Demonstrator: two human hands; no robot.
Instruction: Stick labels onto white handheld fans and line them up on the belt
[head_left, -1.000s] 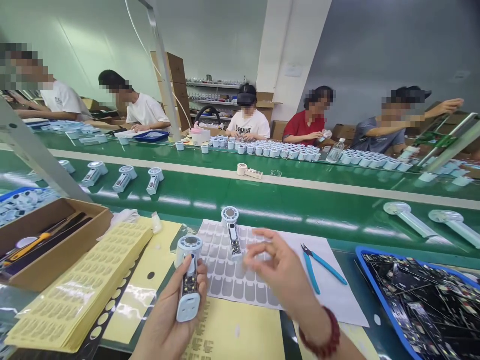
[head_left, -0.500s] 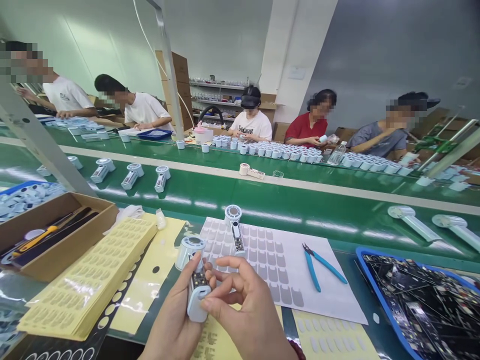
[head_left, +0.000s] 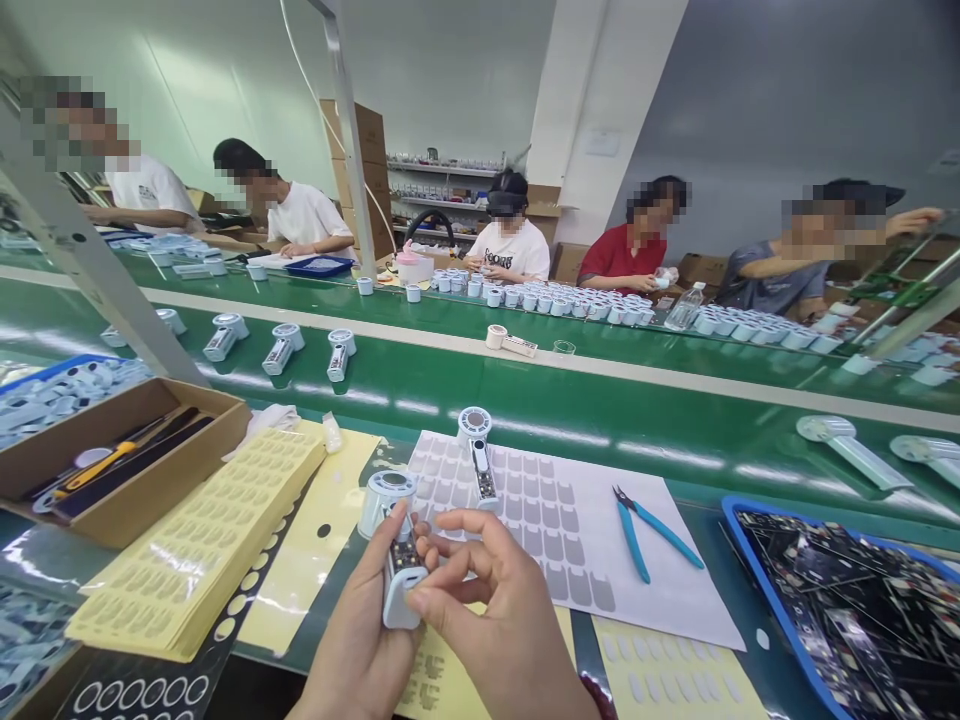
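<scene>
My left hand [head_left: 369, 625] is wrapped round a pale blue handheld fan [head_left: 403, 598], its round head pointing away from me and its circuit board showing in the open handle. At the handle's bottom end, the thumb and forefinger of my right hand [head_left: 487, 590] close against the casing. Whether a small piece sits between those fingertips, I cannot tell. A second open-handled fan [head_left: 475, 428] lies just beyond my hands on a white sheet of grey stickers [head_left: 559, 520]. Blue-handled cutters [head_left: 652, 530] rest on that sheet, to the right.
Yellow sticker sheets [head_left: 202, 530] are stacked at left, beside a cardboard tool box [head_left: 135, 500]. A blue-rimmed tray [head_left: 787, 620] of circuit boards stands at right. Several fans [head_left: 281, 350] lie on the green conveyor [head_left: 420, 385]. Co-workers [head_left: 510, 245] sit across it.
The view has turned slightly left, so most things sit further right. Both hands keep their hold on the fan. At far right, a co-worker's arm has reached out towards a green rig.
</scene>
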